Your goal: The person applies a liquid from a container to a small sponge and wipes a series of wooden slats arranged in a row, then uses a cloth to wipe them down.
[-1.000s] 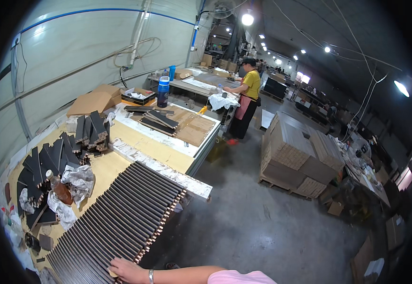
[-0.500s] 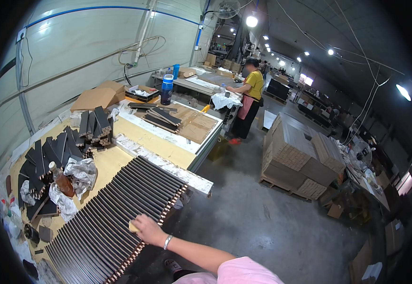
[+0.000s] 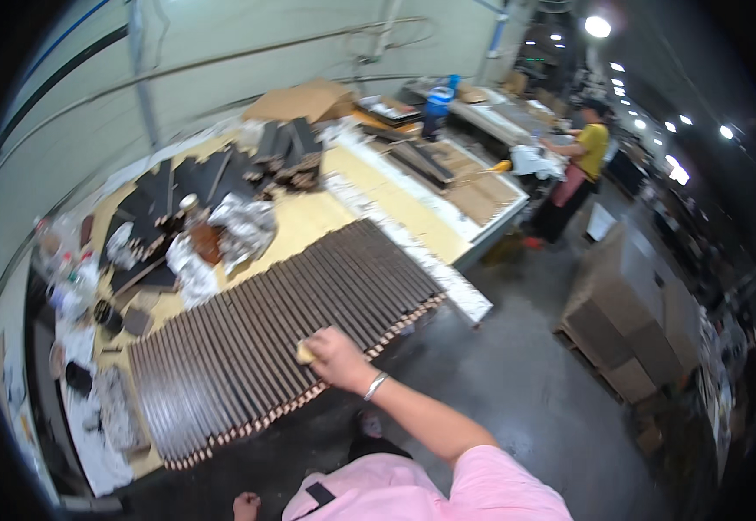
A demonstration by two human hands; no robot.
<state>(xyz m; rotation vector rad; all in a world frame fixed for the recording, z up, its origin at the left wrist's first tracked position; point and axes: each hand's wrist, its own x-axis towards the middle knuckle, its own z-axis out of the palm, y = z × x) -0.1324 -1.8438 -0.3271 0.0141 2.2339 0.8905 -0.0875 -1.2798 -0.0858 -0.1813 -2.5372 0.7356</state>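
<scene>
Right hand (image 3: 339, 358) pinches a yellow pad (image 3: 305, 352), fingers on top, probably to keep it flat against the dark strips (image 3: 282, 304) underneath. Those lie packed edge to edge, likely to make one even surface. Left hand (image 3: 246, 506) hangs low, away from them; open or closed, can't tell. Counting: one pad, one brown bottle (image 3: 207, 244) beyond the right hand, strips too many and blurred.

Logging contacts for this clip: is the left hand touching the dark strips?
Apart. The head view shows dark floor between the left hand and the near ends of the dark strips.
</scene>
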